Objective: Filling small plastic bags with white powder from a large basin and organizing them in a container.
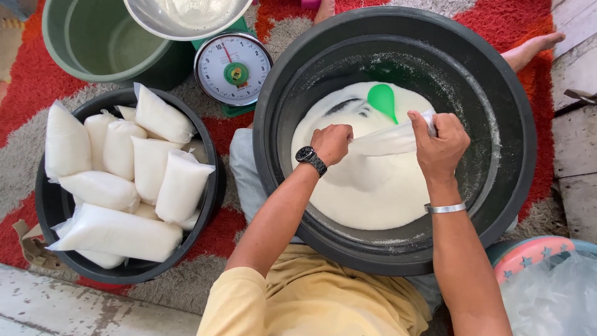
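Inside the large black tub (398, 249) the white powder (367, 193) lies open toward its near wall, while the green scoop (382, 99) blocks the far side. At the rug's (25, 81) left edge, filled bags (124, 168) crowd the smaller tub (134, 270); the scale (233, 68) stands between the tubs.

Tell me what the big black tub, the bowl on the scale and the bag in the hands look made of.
Big black tub: likely plastic, matte, with a thick moulded rim. Bowl on the scale: metal, probably steel, with a shiny grey sheen. Bag, stretched between the left hand and right hand: thin clear plastic film, glossy and creased.
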